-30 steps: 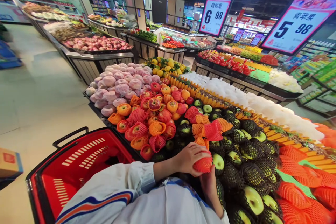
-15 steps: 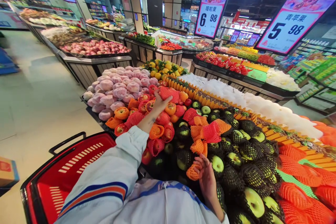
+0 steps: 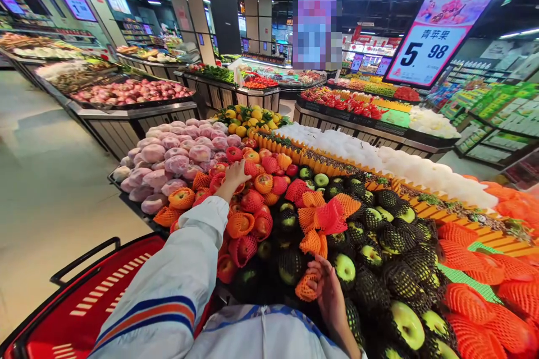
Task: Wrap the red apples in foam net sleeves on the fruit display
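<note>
My left hand reaches into a pile of red apples, several of them in red or orange foam nets. Its fingers curl against an apple in a red foam net; the fingertips are partly hidden. Close to my body, my right hand has its fingers bent around a crumpled orange foam net. Just beyond it, loose orange and red foam nets lie in a heap on green apples wrapped in black nets.
A red shopping basket with a black handle stands at my left. Plastic-wrapped purplish-pink fruit borders the red apples. Yellow citrus lies behind, and fruit in red foam nets is at right. A price screen hangs above.
My left hand has moved down and slightly left within the red apples, and its thumb is no longer spread wide. My right hand keeps the orange foam net. The view has shifted right.
</note>
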Available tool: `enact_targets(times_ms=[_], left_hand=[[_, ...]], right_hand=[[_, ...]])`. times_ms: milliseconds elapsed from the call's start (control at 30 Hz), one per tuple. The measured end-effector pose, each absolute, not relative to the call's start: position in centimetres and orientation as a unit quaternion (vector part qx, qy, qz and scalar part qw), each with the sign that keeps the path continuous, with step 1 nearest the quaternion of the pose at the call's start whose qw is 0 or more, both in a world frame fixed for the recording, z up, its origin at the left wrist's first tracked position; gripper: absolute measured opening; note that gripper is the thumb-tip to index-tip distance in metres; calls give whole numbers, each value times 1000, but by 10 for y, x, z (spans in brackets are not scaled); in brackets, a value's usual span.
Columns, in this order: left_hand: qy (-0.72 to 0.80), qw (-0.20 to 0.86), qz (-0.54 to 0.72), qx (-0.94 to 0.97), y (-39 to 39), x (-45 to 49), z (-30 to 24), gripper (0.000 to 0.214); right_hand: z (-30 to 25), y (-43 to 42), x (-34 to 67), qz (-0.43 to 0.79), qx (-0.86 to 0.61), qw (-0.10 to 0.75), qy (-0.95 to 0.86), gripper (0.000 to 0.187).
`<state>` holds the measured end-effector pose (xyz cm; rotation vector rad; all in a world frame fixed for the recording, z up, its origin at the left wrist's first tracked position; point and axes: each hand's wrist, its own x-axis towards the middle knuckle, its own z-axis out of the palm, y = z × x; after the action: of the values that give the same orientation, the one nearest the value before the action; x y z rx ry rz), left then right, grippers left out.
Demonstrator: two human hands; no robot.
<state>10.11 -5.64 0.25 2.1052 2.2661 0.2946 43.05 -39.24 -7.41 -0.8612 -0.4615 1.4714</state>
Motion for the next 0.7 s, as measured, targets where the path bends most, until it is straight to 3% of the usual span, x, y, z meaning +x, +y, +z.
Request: enact_targets(times_ms=[333, 700], left_hand=[[749, 29, 75, 658, -38, 106, 8, 100], [660, 8, 114, 742, -46, 161, 35, 70]], right_hand=[[-74, -391, 431, 648, -380, 628, -202, 53], [-78, -391, 429, 638, -389, 628, -216, 48]])
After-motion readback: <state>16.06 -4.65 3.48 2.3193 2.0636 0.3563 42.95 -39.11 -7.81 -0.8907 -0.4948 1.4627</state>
